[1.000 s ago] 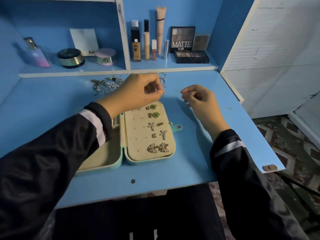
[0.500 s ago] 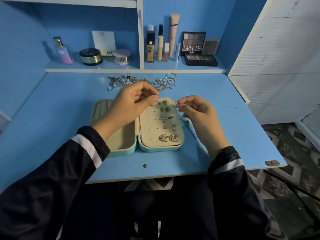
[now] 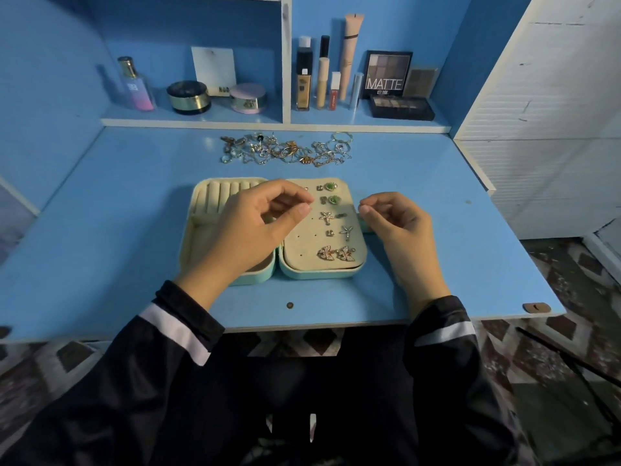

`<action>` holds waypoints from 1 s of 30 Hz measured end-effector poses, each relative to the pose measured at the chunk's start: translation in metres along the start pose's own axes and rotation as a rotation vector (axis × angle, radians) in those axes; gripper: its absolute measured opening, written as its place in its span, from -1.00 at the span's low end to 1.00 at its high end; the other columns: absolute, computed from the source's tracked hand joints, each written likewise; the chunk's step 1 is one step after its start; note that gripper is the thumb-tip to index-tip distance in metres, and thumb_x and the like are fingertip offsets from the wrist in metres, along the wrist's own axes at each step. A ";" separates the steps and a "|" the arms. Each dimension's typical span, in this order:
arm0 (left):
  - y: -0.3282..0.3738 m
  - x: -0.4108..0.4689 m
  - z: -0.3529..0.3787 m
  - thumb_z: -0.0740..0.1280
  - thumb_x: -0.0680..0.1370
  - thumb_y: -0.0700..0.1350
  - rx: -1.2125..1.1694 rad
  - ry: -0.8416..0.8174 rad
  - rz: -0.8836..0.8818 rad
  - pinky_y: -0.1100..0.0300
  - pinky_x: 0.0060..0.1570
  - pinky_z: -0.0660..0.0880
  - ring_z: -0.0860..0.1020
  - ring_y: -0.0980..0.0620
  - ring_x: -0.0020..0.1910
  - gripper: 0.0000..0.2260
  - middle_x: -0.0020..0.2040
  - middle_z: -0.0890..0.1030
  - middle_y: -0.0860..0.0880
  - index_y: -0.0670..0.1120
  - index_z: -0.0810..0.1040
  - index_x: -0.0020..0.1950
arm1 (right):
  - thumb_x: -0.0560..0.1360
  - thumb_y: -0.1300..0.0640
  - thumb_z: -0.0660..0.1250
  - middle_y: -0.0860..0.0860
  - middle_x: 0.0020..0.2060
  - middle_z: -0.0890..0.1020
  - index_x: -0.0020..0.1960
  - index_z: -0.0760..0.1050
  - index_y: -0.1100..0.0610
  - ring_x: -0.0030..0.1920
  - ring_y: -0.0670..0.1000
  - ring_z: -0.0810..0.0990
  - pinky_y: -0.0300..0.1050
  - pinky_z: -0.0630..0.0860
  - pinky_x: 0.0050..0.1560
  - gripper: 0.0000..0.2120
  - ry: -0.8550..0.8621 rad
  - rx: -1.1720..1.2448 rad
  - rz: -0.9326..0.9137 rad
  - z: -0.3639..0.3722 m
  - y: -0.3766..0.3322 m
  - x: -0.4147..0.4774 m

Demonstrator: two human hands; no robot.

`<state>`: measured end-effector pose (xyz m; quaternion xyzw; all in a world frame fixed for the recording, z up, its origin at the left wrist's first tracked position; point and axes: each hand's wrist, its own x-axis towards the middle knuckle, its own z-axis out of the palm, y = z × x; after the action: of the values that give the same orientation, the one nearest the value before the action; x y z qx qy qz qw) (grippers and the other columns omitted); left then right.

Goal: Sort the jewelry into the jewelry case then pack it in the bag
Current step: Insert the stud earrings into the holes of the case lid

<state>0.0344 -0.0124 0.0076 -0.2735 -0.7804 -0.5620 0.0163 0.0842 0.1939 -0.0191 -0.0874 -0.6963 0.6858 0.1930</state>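
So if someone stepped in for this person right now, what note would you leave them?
Left hand: fingers curled as if pinching, over the open jewelry case; anything held is too small to see.
Right hand: same, at the case's right edge.
Done: several earrings pinned in the case's right half.
To do: the loose jewelry pile at the back of the desk; then close the case and pack it. No bag is in view.

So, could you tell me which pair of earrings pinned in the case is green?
The green pair at the far right corner of the case's panel; the other earrings pinned there look gold or silver.
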 end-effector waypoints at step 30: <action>-0.002 -0.004 0.000 0.49 0.47 -0.09 0.239 -0.075 -0.005 0.35 0.02 0.50 0.60 0.20 -0.05 -0.88 -0.09 0.68 0.19 0.12 0.69 -0.05 | 0.51 0.33 0.39 0.20 -0.08 0.69 -0.03 0.60 0.33 -0.10 0.01 0.65 -0.11 0.60 0.01 -0.93 0.008 -0.011 -0.010 -0.002 0.009 -0.002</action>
<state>0.0370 -0.0145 0.0041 -0.2885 -0.8426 -0.4543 0.0181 0.0853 0.1950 -0.0279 -0.0878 -0.6998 0.6805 0.1988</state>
